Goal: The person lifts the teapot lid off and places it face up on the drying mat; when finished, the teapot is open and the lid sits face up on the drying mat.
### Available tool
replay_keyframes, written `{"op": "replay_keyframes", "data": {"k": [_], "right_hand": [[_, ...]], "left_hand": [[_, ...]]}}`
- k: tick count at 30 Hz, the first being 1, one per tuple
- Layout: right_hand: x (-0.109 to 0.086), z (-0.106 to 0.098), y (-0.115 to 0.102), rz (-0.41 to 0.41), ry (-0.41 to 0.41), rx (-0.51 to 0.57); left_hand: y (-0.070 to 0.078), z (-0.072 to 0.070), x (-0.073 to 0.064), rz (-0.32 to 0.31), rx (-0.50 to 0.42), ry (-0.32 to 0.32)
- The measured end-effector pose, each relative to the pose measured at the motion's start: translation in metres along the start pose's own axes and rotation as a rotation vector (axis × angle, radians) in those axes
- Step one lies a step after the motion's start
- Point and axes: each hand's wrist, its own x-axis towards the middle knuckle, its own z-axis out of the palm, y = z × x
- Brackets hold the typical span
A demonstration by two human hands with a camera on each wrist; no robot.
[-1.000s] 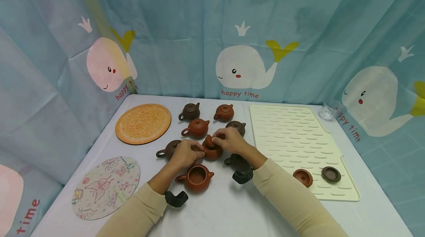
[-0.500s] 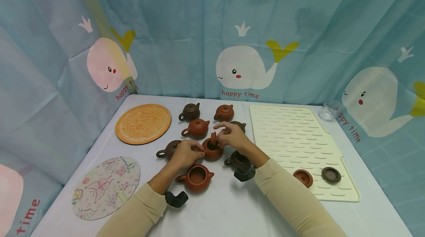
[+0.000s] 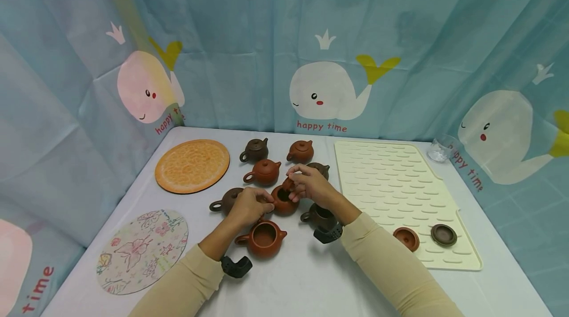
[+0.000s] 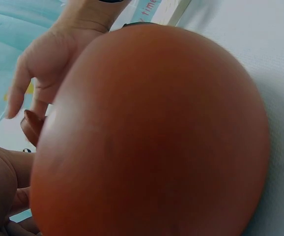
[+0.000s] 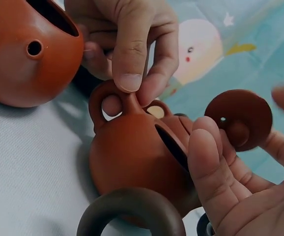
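My left hand (image 3: pixel 249 204) pinches the looped handle (image 5: pixel 98 105) of a small reddish-brown clay teapot (image 3: pixel 284 205), whose top is uncovered. Just above the opening, my right hand (image 3: pixel 313 186) holds its matching round lid (image 5: pixel 242 120) between the fingers. The lid is tilted up on edge, and a small hole shows in it. Nearer to me sits a second uncovered red teapot (image 3: pixel 265 239), its body filling most of the left wrist view. A dark uncovered teapot (image 3: pixel 321 215) stands under my right wrist.
Several lidded teapots, such as a red one (image 3: pixel 265 172) and a dark one (image 3: pixel 255 150), stand behind. To the right lies a cream mat (image 3: pixel 382 183) bearing a red lid (image 3: pixel 406 239) and a dark lid (image 3: pixel 443 234). Two round mats, orange (image 3: pixel 192 166) and floral (image 3: pixel 142 252), lie left.
The right fingers have shifted on the lid and opened out, and the lid has turned over the teapot's mouth. The left hand stays on the handle.
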Motion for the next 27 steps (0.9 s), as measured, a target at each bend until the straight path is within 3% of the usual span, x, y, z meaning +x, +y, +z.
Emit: {"op": "replay_keyframes", "data": {"k": [11,19,27], "right_hand": [[-0.008,0.0,-0.008,-0.024,0.005,-0.225],[-0.02,-0.002,-0.025,-0.019,0.02,-0.204],[-0.035,-0.007,-0.043,-0.029,0.052,-0.292]], "left_hand": [[0.001,-0.001,0.0,-0.018,-0.001,-0.005],[0.002,-0.001,0.001,-0.031,-0.008,-0.01],[0.001,-0.001,0.001,-0.034,-0.012,-0.01]]}}
